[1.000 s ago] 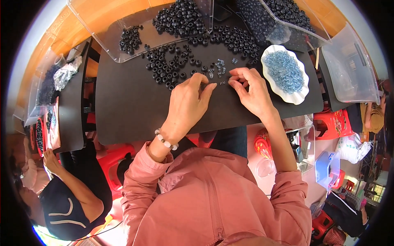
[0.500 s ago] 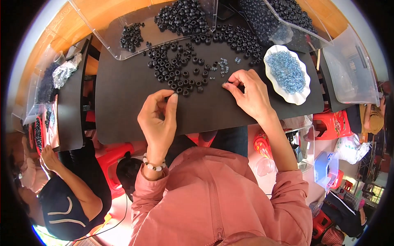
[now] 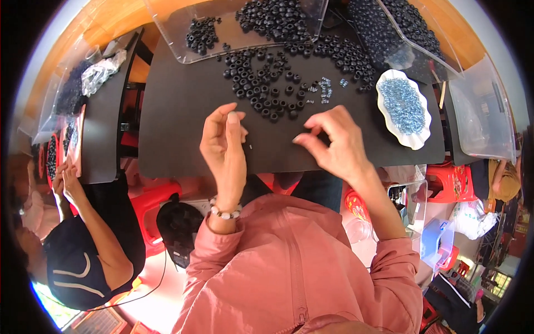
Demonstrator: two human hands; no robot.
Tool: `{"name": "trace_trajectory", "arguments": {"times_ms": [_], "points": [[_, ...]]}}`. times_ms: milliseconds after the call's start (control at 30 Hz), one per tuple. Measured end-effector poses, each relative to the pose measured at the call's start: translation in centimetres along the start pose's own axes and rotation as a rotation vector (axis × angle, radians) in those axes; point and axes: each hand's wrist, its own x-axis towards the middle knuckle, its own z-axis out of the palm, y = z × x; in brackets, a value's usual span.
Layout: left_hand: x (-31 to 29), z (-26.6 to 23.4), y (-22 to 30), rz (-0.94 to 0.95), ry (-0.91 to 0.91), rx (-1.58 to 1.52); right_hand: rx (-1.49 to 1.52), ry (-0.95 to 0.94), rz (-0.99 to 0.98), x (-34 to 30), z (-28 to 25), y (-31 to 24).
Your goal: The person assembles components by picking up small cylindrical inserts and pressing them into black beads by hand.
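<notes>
My left hand (image 3: pixel 225 139) hovers over the near part of the dark table (image 3: pixel 183 133), thumb and fingers pressed together. What the pinch holds, if anything, is too small to make out. Close by the fingertips shows a tiny pale speck (image 3: pixel 250 147). My right hand (image 3: pixel 338 139) is raised to the right of it, thumb and forefinger apart and nothing visible between them. Beyond both hands spread loose black round beads (image 3: pixel 258 89). A little cluster of clear bluish beads (image 3: pixel 326 89) lies at their right edge. A white scalloped dish (image 3: pixel 414 143) of small blue glass beads stands right of my right hand.
Clear plastic bins (image 3: pixel 183 58) of black beads lean in from the far edge. An empty clear bin (image 3: pixel 483 131) sits at the right. At the left, a co-worker's hands (image 3: pixel 68 181) are at another table, beside a crumpled plastic bag (image 3: pixel 103 72). Red stools (image 3: pixel 449 186) stand below.
My right thumb and forefinger, pinched on a small bluish bead before, have come apart. The left fingers have turned upward. The view has shifted, so the table sits higher and further right.
</notes>
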Motion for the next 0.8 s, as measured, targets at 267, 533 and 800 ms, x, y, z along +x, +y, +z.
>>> {"name": "trace_trajectory", "arguments": {"times_ms": [267,533,800], "points": [[-0.1,-1.4,-0.9,-0.013,0.105,-0.417,0.03,-0.038,-0.237,1.2,6.0,-3.8],[0.2,-2.3,-1.1,-0.044,0.073,-0.522,-0.049,-0.08,-0.333,-2.2,5.2,-4.2],[0.0,-2.2,-0.9,-0.001,-0.008,-0.414,0.002,-0.08,-0.348,-0.4,1.2,-3.2]]}}
